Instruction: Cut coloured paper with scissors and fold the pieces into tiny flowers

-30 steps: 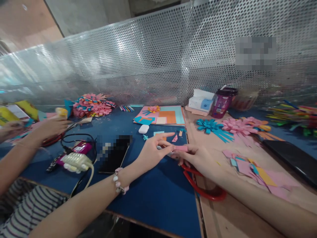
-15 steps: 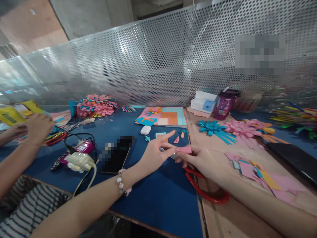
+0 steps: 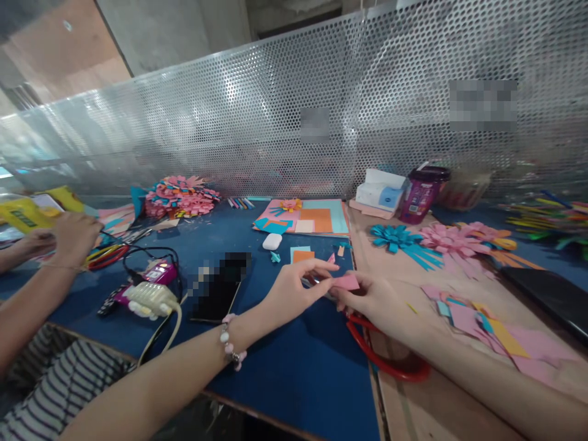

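Note:
My left hand [image 3: 296,286] and my right hand [image 3: 374,300] meet over the blue table [image 3: 285,361], both pinching a small pink paper piece [image 3: 345,282] between fingertips. My left wrist wears a bead bracelet [image 3: 231,345]. Under my right wrist lie red-handled scissors [image 3: 388,355]. Small paper scraps in orange and pink [image 3: 303,255] lie just beyond my fingers.
A phone [image 3: 218,288], a charger with cables [image 3: 147,295] and a white earbud case [image 3: 272,241] lie left. Paper flowers [image 3: 441,239], coloured sheets [image 3: 307,217], a tissue box [image 3: 381,193] and a purple tub [image 3: 420,193] stand ahead. Another person's hands [image 3: 59,236] work at far left. A perforated metal screen [image 3: 294,110] closes the back.
My left index finger, stretched out before, has curled down onto the pink paper. The paper piece now looks wider and flatter. The person at left drew their hands back toward the yellow pack.

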A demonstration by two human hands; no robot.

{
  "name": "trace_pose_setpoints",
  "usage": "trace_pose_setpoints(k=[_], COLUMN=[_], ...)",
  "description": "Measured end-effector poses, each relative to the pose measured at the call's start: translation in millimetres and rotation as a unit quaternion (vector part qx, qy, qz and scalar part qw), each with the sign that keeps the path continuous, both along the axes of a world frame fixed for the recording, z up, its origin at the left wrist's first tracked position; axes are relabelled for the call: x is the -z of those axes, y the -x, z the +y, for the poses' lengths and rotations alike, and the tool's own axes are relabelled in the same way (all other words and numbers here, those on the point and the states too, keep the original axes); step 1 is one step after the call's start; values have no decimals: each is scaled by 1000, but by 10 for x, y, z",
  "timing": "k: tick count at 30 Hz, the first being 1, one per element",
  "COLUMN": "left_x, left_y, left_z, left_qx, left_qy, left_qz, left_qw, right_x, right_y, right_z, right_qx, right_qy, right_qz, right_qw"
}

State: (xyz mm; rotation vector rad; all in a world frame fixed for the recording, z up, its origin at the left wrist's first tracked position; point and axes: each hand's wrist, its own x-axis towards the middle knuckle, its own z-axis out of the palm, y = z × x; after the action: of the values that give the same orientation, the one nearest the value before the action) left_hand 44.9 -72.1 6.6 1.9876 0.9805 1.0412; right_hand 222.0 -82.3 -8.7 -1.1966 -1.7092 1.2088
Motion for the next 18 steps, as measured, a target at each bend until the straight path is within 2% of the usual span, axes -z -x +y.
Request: trace_pose_setpoints(k=[10,18], left_x=[12,2], left_y=[21,22], left_z=[43,48], left_qx=[-16,7], left_qy=[12,50], left_qz=[-32,-49], left_qw=[999,998], right_x=[39,75], right_y=[22,0], right_z=[40,43], right_qx=[4,-7], right_qy=[17,13], right_qz=[-9,9], right_qw=[1000,1000])
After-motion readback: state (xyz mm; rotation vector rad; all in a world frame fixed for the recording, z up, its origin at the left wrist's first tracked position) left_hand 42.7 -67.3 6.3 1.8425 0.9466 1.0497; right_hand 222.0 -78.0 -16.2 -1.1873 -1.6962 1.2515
